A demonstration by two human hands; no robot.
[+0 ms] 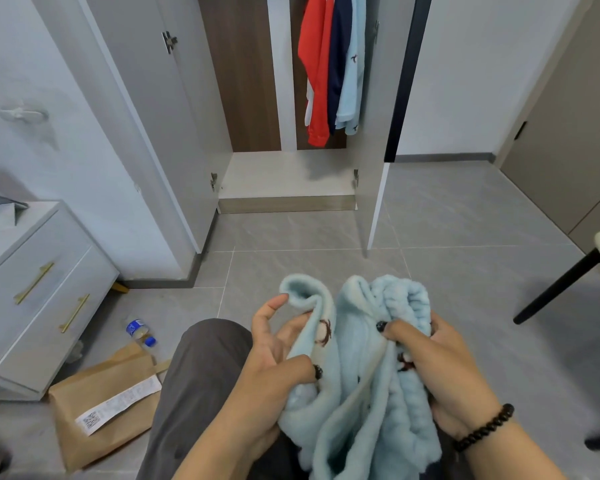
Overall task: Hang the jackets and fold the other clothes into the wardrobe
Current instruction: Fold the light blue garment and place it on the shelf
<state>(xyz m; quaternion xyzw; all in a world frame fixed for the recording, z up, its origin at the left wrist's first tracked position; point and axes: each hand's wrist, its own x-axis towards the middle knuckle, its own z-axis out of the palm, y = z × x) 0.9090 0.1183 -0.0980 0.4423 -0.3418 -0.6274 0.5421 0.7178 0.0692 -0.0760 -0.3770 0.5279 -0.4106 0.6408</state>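
Your forearms are bare, no sleeves showing. A black beaded bracelet (484,427) circles your right wrist at lower right, and dark grey trousers (194,386) cover your leg at lower centre.

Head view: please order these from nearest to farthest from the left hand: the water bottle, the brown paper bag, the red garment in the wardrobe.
From the left hand:
1. Brown paper bag, on the floor at lower left.
2. Water bottle, lying on the floor beyond the bag; close to the bag in rank.
3. Red garment, hanging in the wardrobe, straight ahead.
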